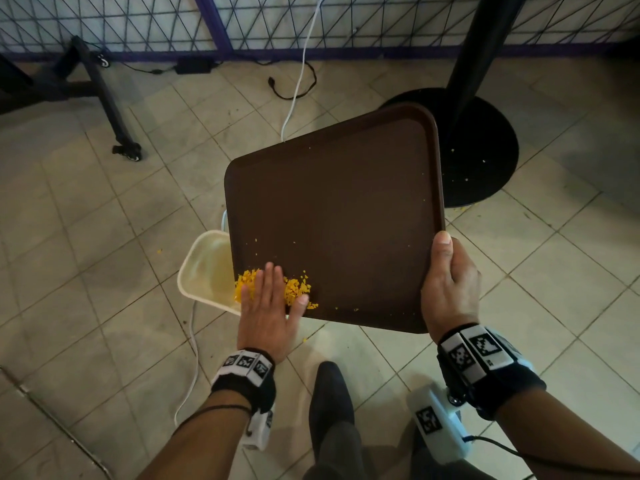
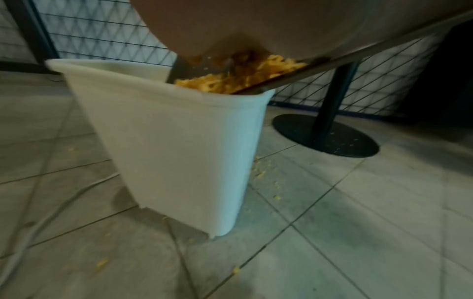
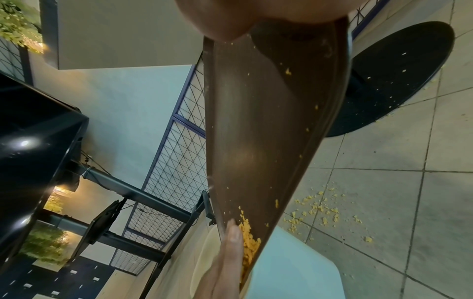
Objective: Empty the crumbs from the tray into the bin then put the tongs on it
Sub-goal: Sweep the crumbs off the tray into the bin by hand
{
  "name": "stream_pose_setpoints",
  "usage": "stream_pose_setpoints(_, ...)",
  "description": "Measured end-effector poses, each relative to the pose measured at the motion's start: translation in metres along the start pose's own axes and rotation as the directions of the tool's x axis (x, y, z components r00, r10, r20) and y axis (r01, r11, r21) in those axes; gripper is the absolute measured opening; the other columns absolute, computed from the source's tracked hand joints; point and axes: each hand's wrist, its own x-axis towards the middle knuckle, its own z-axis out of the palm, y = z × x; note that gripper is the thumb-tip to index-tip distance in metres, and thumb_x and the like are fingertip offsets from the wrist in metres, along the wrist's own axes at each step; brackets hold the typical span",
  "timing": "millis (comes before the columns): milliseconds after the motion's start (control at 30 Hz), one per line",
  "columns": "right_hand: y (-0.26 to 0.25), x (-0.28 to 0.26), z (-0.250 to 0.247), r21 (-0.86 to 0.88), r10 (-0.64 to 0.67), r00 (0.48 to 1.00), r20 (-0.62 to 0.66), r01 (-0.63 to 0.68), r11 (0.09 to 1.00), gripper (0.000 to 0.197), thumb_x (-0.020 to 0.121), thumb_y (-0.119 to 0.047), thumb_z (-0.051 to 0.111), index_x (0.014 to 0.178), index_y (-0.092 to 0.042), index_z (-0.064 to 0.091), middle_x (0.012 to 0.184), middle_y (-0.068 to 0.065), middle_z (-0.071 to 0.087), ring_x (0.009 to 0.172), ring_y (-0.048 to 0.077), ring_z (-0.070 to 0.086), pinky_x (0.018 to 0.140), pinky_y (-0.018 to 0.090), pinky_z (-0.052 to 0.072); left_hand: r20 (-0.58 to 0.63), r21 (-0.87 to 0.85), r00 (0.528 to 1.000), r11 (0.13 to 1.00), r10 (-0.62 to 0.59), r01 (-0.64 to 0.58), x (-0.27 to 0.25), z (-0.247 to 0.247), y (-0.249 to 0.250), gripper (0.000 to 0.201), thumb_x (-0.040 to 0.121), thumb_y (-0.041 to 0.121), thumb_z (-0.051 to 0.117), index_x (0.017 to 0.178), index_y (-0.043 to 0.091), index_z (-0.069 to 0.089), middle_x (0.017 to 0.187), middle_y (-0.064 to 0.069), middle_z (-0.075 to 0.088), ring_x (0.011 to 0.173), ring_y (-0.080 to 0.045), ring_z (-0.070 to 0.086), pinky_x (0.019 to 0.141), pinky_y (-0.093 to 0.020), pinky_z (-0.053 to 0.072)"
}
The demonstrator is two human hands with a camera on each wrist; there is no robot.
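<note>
A brown tray (image 1: 339,209) is held tilted over a cream bin (image 1: 204,268) on the floor. Its lower left corner hangs above the bin's mouth. My right hand (image 1: 450,282) grips the tray's right edge, thumb on top. My left hand (image 1: 266,303) lies flat with straight fingers on a pile of yellow crumbs (image 1: 294,289) at that low corner. In the left wrist view the crumbs (image 2: 240,78) sit at the tray's edge just above the bin (image 2: 179,145). In the right wrist view the tray (image 3: 268,131) slopes down to the crumbs (image 3: 249,240). No tongs are in view.
A black table post with a round base (image 1: 481,150) stands right behind the tray. Cables (image 1: 294,88) trail over the tiled floor, and a wire fence (image 1: 242,22) closes the back. Spilled crumbs (image 3: 320,212) lie on the tiles beside the bin. A black wheeled stand (image 1: 114,109) is at the left.
</note>
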Motion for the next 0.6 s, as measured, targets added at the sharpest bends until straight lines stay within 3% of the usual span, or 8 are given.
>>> stream_pose_setpoints(133, -0.001, 0.001, 0.0, -0.006, -0.005, 1.0, -0.005, 0.005, 1.0, 0.05, 0.105, -0.04, 0.028, 0.094, -0.003, 0.06, 0.082, 0.015, 0.063, 0.075, 0.031, 0.058, 0.071, 0.047, 0.051, -0.022, -0.03, 1.0, 0.999, -0.017, 0.017, -0.004, -0.009, -0.013, 0.081, 0.087, 0.072, -0.011, 0.151, 0.023, -0.019, 0.162, 0.0, -0.022, 0.148, -0.017, -0.021, 0.122, -0.047, -0.002)
stream_pose_setpoints(233, -0.001, 0.001, 0.001, -0.005, 0.007, 1.0, -0.005, -0.007, 1.0, 0.05, 0.105, -0.041, 0.028, 0.095, -0.005, 0.061, 0.083, 0.014, 0.063, 0.078, 0.032, 0.06, 0.074, 0.05, 0.052, -0.084, -0.064, 0.987, 0.988, 0.137, -0.142, -0.013, -0.017, 0.018, 0.078, 0.09, 0.069, -0.006, 0.152, 0.024, -0.02, 0.161, 0.002, -0.026, 0.147, -0.014, -0.024, 0.121, -0.04, -0.01)
stream_pose_setpoints(333, -0.002, 0.001, 0.001, -0.007, 0.006, 1.0, -0.01, -0.006, 1.0, 0.051, 0.105, -0.041, 0.028, 0.095, -0.004, 0.061, 0.082, 0.013, 0.062, 0.079, 0.032, 0.059, 0.074, 0.05, 0.052, -0.05, 0.014, 0.953, 0.954, 0.299, -0.299, -0.023, -0.006, 0.041, 0.075, 0.095, 0.066, 0.0, 0.154, 0.022, -0.017, 0.161, 0.002, -0.026, 0.147, -0.012, -0.024, 0.119, -0.037, -0.015)
stream_pose_setpoints(400, -0.002, 0.0, 0.0, -0.01, 0.007, 1.0, -0.008, -0.007, 1.0, 0.051, 0.105, -0.042, 0.028, 0.095, -0.004, 0.06, 0.082, 0.013, 0.063, 0.078, 0.032, 0.059, 0.074, 0.05, 0.053, -0.015, 0.061, 0.962, 0.96, 0.274, -0.273, -0.026, 0.004, 0.032, 0.075, 0.096, 0.066, 0.001, 0.154, 0.022, -0.015, 0.162, 0.001, -0.023, 0.148, -0.014, -0.022, 0.12, -0.04, -0.012)
stream_pose_setpoints(600, -0.004, 0.0, -0.001, -0.007, 0.007, 1.0, -0.007, -0.007, 1.0, 0.051, 0.105, -0.042, 0.029, 0.095, -0.004, 0.061, 0.085, 0.017, 0.065, 0.08, 0.035, 0.06, 0.073, 0.05, 0.052, 0.075, 0.174, 0.995, 0.981, 0.07, -0.082, -0.021, 0.007, -0.032, 0.082, 0.087, 0.07, -0.017, 0.153, 0.023, -0.013, 0.163, 0.0, -0.018, 0.147, -0.018, -0.025, 0.121, -0.045, -0.008)
